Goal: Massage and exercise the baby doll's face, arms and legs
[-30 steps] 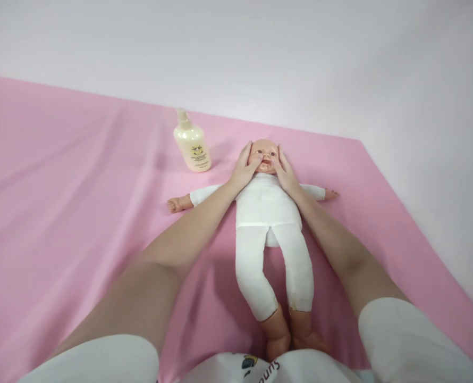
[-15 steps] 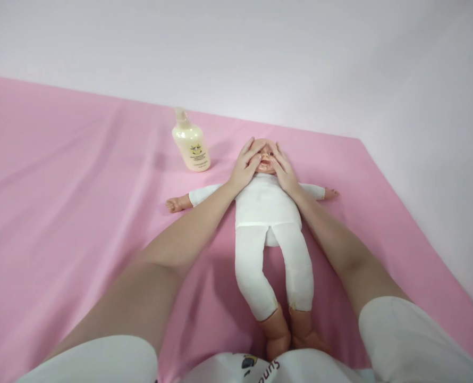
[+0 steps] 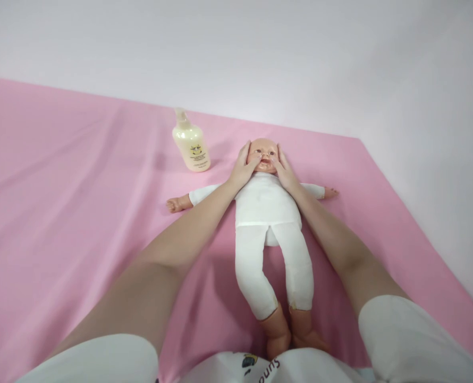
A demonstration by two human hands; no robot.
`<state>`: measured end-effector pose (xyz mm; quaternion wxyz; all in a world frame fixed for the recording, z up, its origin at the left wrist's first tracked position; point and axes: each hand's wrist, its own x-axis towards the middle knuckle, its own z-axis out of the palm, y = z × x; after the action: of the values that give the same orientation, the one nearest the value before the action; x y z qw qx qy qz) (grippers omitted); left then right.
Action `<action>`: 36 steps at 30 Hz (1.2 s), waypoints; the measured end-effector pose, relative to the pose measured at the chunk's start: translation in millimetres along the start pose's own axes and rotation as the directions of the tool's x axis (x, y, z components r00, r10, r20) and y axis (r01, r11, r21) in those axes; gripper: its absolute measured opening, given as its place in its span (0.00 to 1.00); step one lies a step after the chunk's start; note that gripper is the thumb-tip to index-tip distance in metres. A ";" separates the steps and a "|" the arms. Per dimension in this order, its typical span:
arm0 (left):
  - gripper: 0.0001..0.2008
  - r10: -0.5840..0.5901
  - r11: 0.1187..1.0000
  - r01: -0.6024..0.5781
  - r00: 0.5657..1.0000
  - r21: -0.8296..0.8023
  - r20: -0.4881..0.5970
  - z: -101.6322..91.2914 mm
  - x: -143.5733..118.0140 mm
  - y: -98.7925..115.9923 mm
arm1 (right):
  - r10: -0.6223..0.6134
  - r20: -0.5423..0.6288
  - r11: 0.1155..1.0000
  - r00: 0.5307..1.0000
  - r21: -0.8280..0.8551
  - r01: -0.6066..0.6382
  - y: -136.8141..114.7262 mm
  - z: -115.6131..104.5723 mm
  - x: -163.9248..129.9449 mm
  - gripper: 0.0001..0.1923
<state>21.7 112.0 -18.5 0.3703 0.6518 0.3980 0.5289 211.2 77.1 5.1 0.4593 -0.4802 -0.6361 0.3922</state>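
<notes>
A baby doll (image 3: pixel 267 205) with a white cloth body lies on its back, its head at the far end and its feet towards me. Its arms stretch out to both sides. My left hand (image 3: pixel 244 167) cups the left side of the doll's head, with the thumb on the cheek beside the mouth. On the other side my right hand (image 3: pixel 285 169) mirrors it, thumb on the opposite cheek and fingers along the side of the head. The doll's forehead, eyes and mouth show between the hands. Parts of its upper arms are hidden beneath my wrists.
A pale yellow pump bottle (image 3: pixel 192 146) stands upright to the left of the doll's head. Pink cloth (image 3: pixel 81 175) with soft folds covers the surface, its edge running behind the bottle and down the right side. A white background lies beyond.
The fingers of both hands have moved outward off the forehead to the sides of the doll's head, uncovering the forehead. The thumbs remain on the cheeks; doll and bottle have stayed put.
</notes>
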 end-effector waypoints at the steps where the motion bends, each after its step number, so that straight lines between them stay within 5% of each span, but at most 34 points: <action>1: 0.43 -0.033 0.999 0.033 0.999 -0.006 -0.008 0.5 0.5 -0.2 | 0.036 -0.009 0.999 0.999 0.014 -0.036 0.2 0.3 0.4 0.54; 6: 0.44 -0.087 0.996 0.087 0.996 -0.017 -0.021 1.1 1.3 -0.7 | 0.086 -0.025 0.996 0.996 0.038 -0.085 -3.1 0.6 -0.3 0.50; 13: 0.35 0.258 0.962 -0.263 0.964 0.080 0.059 -3.7 -2.6 10.6 | -0.151 0.032 0.988 0.988 -0.039 0.153 -10.7 -0.5 -4.7 0.47; 18: 0.34 0.329 0.936 -0.336 0.941 0.103 0.081 -4.4 -1.0 12.4 | -0.186 0.046 0.975 0.981 -0.117 0.190 -16.2 -1.6 -5.7 0.39; 27: 0.36 0.216 0.972 -0.221 0.974 0.082 0.064 -3.5 -3.9 16.6 | -0.122 0.023 0.992 0.992 -0.027 0.123 -14.5 -0.4 -4.6 0.45; 36: 0.44 -0.019 0.999 0.018 1.000 -0.032 -0.006 1.0 -0.3 4.8 | 0.170 0.009 0.973 0.985 0.158 -0.170 -0.2 4.0 2.8 0.48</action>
<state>23.3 109.7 -14.4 0.3844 0.6402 0.3966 0.5339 207.0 79.6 4.7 0.4620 -0.4958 -0.5586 0.4782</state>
